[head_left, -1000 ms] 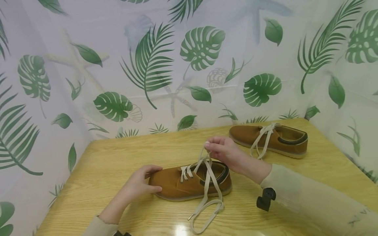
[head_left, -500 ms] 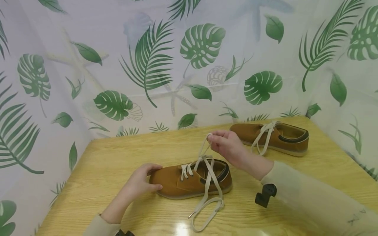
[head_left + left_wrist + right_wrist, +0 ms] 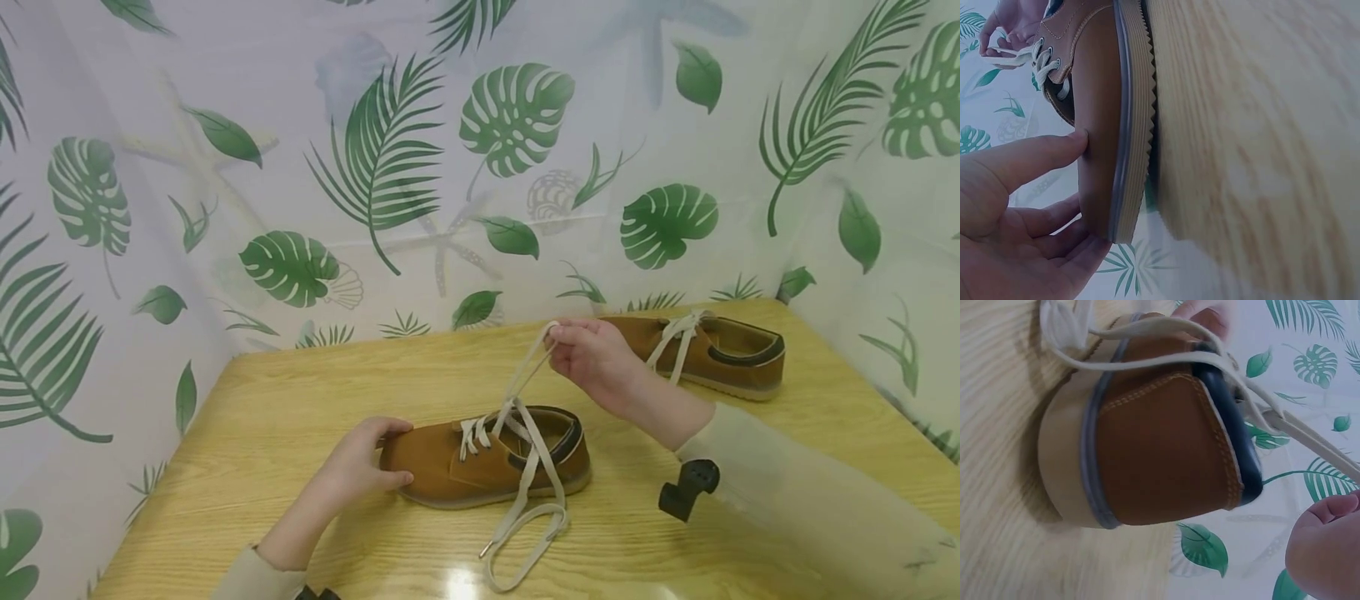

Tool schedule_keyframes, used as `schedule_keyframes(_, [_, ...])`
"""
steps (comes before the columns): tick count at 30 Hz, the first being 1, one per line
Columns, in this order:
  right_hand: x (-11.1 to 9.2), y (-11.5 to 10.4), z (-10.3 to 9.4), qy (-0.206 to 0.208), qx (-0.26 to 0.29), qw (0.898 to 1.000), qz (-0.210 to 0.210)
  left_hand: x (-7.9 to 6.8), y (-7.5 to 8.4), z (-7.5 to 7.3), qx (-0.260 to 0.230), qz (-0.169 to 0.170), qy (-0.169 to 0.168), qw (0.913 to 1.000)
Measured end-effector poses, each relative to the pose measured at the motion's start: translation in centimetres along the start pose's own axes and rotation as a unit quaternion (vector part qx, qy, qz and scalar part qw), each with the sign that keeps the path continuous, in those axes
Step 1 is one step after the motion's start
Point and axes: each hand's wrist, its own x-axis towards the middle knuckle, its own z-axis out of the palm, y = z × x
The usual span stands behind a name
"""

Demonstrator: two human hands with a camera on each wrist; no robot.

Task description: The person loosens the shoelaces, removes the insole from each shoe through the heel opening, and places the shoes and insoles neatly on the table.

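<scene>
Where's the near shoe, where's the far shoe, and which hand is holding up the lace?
Near shoe (image 3: pixel 483 475): head view, on its brown side.
Far shoe (image 3: pixel 705 363): head view, on its brown side.
Right hand (image 3: pixel 596 365): head view, on the middle of the hand.

I hold a brown, apparently leather shoe (image 3: pixel 435 467) upright, lower centre, toe left, its flat cream lace (image 3: pixel 536 442) partly raised.

The left hand (image 3: pixel 1010 250) grips the brown shoe (image 3: pixel 1097 125) by its toe; the right hand (image 3: pixel 1019 24) holds its pale lace (image 3: pixel 1015 59).
</scene>
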Motion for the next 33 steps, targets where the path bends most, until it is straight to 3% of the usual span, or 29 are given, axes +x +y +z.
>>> schedule_keyframes(26, [-0.5, -3.4, -0.7, 0.041, 0.01, 0.999, -0.014, -0.2, 0.0, 0.0, 0.003, 0.001, -0.008, 1.0])
schedule_keyframes(33, [-0.4, -4.2, -0.8, 0.052, 0.018, 0.998, 0.005, -0.1, 0.0, -0.1, 0.008, 0.003, -0.008, 0.9999])
